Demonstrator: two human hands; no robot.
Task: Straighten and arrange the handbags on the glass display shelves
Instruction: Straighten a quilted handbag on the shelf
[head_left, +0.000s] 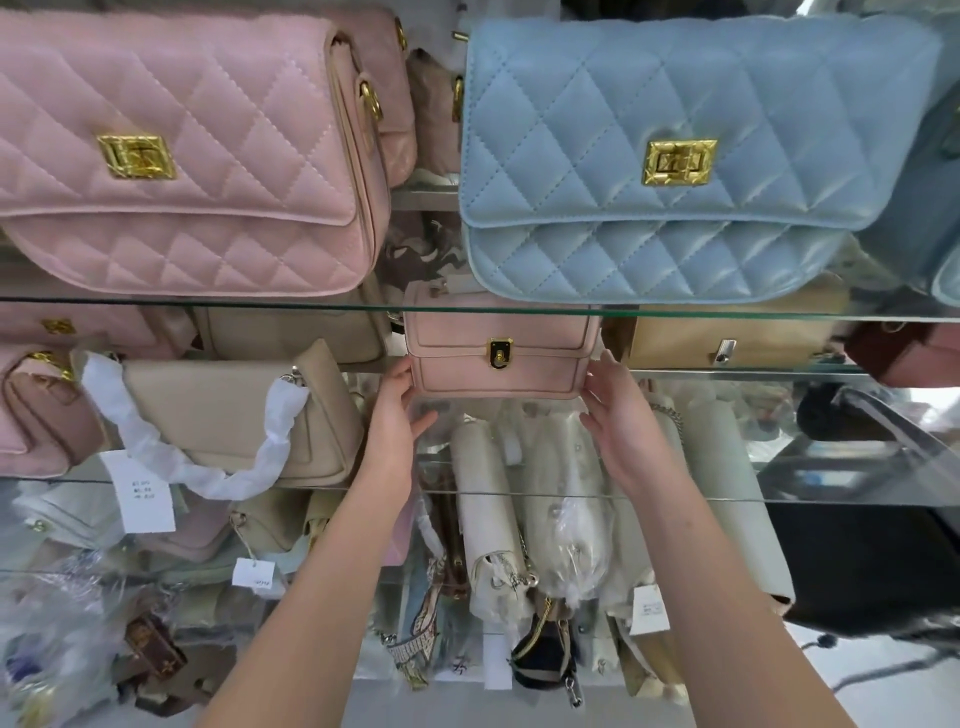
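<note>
Bare forearms reach up: left hand (397, 418) and right hand (618, 415), fingers fairly straight, press either side of the small smooth pink handbag (501, 364) on the middle glass shelf (727, 372). The upper shelf edge (208, 303) crosses its top, below the quilted pink bag (176, 156) and quilted blue bag (665, 156).

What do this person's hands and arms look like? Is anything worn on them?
Nothing worn shows. The left hand and right hand have no gloves or visible rings. The left forearm and right forearm are uncovered down to the picture's edge: no sleeves, watch or bracelet.
</note>
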